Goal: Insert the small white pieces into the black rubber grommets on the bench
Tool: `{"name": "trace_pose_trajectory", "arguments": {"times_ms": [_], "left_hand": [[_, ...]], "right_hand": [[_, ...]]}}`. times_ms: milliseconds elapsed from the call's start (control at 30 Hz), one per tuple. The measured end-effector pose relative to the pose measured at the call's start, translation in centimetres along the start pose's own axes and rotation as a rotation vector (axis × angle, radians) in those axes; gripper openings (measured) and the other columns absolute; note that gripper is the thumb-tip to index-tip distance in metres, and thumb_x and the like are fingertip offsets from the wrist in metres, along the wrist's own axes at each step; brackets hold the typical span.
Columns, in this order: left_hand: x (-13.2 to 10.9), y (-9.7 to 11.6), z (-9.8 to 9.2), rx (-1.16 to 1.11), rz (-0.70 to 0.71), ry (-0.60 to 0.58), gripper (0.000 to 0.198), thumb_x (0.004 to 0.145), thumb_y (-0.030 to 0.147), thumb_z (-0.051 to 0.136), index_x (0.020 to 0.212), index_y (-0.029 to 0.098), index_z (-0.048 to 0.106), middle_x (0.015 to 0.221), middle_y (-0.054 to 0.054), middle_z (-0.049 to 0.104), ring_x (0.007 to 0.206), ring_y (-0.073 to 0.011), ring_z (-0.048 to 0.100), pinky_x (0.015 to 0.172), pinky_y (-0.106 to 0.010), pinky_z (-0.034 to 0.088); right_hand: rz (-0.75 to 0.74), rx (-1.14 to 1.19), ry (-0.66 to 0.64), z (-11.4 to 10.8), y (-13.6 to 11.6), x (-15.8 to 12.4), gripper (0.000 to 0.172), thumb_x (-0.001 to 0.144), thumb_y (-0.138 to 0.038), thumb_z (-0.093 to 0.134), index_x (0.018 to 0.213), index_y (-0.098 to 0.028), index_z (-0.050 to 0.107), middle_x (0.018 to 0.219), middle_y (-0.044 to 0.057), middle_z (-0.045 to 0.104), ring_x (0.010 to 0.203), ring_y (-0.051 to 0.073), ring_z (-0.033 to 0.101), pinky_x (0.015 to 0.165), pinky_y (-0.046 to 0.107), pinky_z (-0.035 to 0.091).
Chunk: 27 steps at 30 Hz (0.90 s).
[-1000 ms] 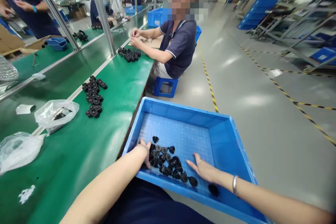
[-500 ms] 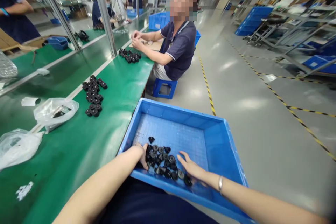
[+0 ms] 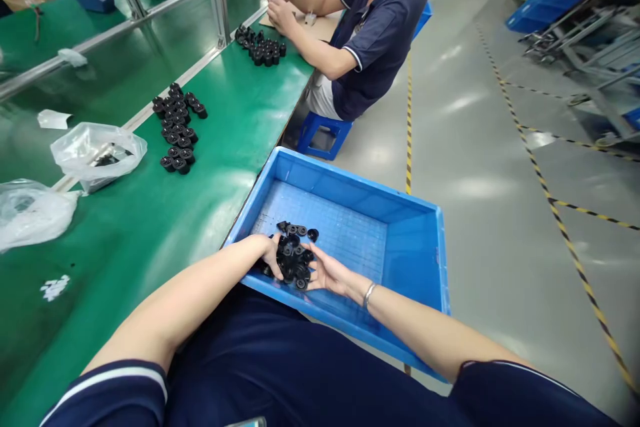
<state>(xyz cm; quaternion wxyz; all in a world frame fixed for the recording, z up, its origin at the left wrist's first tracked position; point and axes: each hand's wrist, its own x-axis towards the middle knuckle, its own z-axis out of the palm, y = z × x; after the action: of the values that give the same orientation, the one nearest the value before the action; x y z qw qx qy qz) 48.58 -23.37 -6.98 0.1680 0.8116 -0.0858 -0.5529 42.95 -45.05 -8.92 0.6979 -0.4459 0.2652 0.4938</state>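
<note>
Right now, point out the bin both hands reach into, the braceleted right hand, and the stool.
Blue bin (image 3: 345,230): head view, bare floor inside.
Right hand (image 3: 333,273): head view, middle of the hand.
Blue stool (image 3: 330,123): head view, edge of the seat.

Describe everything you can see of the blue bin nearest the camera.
The blue bin is rectangular, open side up, and looks like plastic, with walls, a raised rim and a grid-marked floor. It stands at the green table's edge; what supports it is mostly hidden. Loose black parts lie in its left end, most between the person's left grip and right grip; both forearms cross over its rim.
</note>
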Motion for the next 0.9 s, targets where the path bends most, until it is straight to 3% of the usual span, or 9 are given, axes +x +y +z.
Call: {"name": "trace_pose_trajectory", "arguments": {"times_ms": [167,400,600,700,767,900], "left_hand": [[-0.1,0.2,0.2,-0.189,-0.011,-0.169,0.154,0.048,0.054,0.089,0.151,0.028,-0.022,0.149,-0.028,0.041,0.082,-0.0325,0.074,0.059,-0.042,0.064],[-1.0,0.6,0.1,-0.293,0.041,-0.189,0.150,0.046,0.058,0.088,0.151,0.031,-0.017,0.150,-0.026,0.037,0.086,-0.0327,0.074,0.060,-0.040,0.064],[-2.4,0.8,0.1,-0.249,0.068,-0.199,0.155,0.039,0.059,0.089,0.153,0.030,-0.012,0.146,-0.022,0.046,0.087,-0.0339,0.073,0.062,-0.041,0.064],[-3.3,1.3,0.5,-0.189,0.048,-0.159,0.155,0.039,0.060,0.088,0.154,0.026,-0.009,0.148,-0.026,0.042,0.088,-0.0357,0.073,0.062,-0.042,0.064],[-3.9,1.7,0.7,-0.146,0.038,-0.102,0.158,0.037,0.059,0.089,0.154,0.023,-0.012,0.150,-0.028,0.038,0.095,-0.0382,0.071,0.066,-0.044,0.063],[-5.0,2.4,1.1,-0.064,0.020,0.032,0.161,0.033,0.055,0.090,0.155,0.019,-0.008,0.156,-0.027,0.027,0.130,-0.0434,0.050,0.100,-0.048,0.051]], "right_hand": [[-0.003,0.092,0.022,1.7,0.7,1.1,0.045,0.098,-0.057,0.044,0.127,-0.023,0.048,0.093,0.008,0.069,0.073,0.022,0.070,0.072,0.047,0.059],[-0.007,0.222,0.049,3.6,1.8,1.9,0.047,0.097,-0.055,0.045,0.117,-0.015,0.060,0.099,0.011,0.072,0.082,0.023,0.071,0.079,0.041,0.059],[-0.059,0.316,0.028,4.7,2.6,1.9,0.046,0.095,-0.053,0.052,0.119,-0.014,0.062,0.102,0.010,0.073,0.092,0.023,0.070,0.086,0.037,0.057],[-0.068,0.336,0.024,5.0,3.0,2.2,0.044,0.094,-0.050,0.055,0.117,-0.014,0.063,0.100,0.010,0.074,0.090,0.024,0.071,0.085,0.037,0.057],[-0.074,0.344,0.024,5.4,3.1,2.6,0.043,0.094,-0.049,0.055,0.115,-0.013,0.064,0.098,0.010,0.074,0.090,0.024,0.071,0.083,0.037,0.058],[-0.082,0.340,0.053,6.6,3.0,3.7,0.040,0.093,-0.049,0.054,0.108,-0.014,0.065,0.089,0.008,0.074,0.087,0.025,0.071,0.079,0.038,0.059]]}}
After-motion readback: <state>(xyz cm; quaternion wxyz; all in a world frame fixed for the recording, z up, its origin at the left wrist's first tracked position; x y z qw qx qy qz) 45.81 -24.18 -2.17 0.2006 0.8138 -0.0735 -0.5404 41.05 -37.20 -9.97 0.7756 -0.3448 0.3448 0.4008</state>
